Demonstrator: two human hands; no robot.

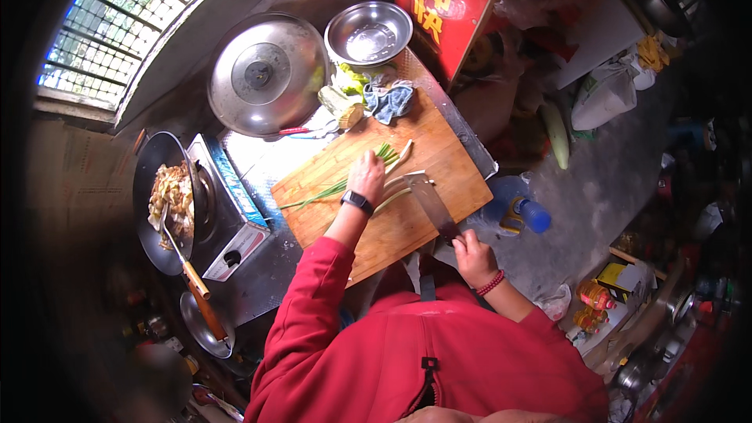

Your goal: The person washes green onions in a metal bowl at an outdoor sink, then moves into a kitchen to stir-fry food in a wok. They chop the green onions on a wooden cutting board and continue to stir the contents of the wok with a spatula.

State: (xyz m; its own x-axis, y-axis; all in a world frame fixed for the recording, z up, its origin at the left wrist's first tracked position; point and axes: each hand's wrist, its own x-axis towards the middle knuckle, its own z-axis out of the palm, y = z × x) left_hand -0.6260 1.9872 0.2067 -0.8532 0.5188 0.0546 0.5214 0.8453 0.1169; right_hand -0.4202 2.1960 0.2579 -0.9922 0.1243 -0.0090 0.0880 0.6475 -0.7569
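On a wooden cutting board [452, 147], my left hand [366, 176] curls over a bunch of green onions [324, 192], with a dark band on the wrist. Green leaves reach to the board's left edge, and other cut ends [388, 153] show beyond my fingers. My right hand [476, 259] grips the handle of a cleaver [432, 202]. Its broad blade lies over the board, the tip beside pale stalks [393, 195] right of my left hand. Whether the blade touches them I cannot tell.
On the left, a wok [147, 188] of food with a spatula [175, 247] sits on a gas stove [235, 247]. Behind the board are a large lid [258, 73], a steel basin [369, 32], a cut vegetable [338, 103] and a blue cloth [388, 100]. A blue-capped jug [531, 215] stands right.
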